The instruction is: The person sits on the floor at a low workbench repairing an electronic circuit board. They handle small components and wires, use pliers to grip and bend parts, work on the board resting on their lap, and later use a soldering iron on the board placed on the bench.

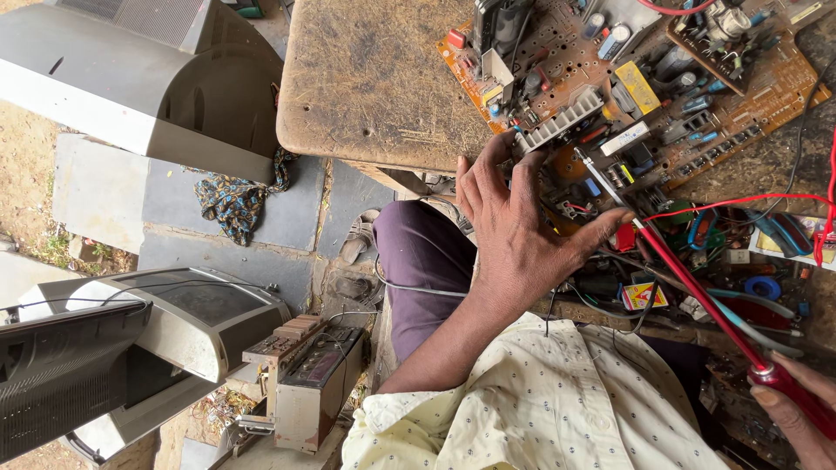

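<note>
A brown circuit board crowded with parts and a ribbed metal heat sink lies on a worn wooden table. My left hand reaches up from a cream dotted sleeve. Its fingertips press on the board's near edge beside the heat sink, and the thumb is spread to the right. My right hand, at the bottom right corner, grips the red handle of a long red tool. The tool's thin metal tip rests on the board just right of my left fingers.
A second brown board lies at the top right among red and black wires. A blue tape roll and small parts litter the table's near side. Old grey television sets, a cassette radio and a patterned cloth are on the ground to the left.
</note>
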